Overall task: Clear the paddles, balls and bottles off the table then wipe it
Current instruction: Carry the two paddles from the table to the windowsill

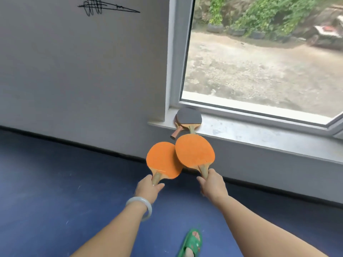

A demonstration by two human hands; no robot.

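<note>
My left hand (148, 188) grips the wooden handle of an orange-faced paddle (163, 160), held out toward the window sill. My right hand (211, 184) holds a second orange paddle (194, 151) by its handle; its blade overlaps the first paddle's right edge and reaches up to the sill's front edge. On the white window sill (241, 132), in its left corner, lie two stacked paddles: a dark grey-faced one (189, 116) on top, and the reddish handle of another (176, 133) sticking out over the edge. The table, balls and bottles are out of view.
A white wall (83, 71) with black scribbles stands to the left of the window (259, 62). The blue floor (55, 191) lies below. My foot in a green slipper (191, 242) stands at the bottom.
</note>
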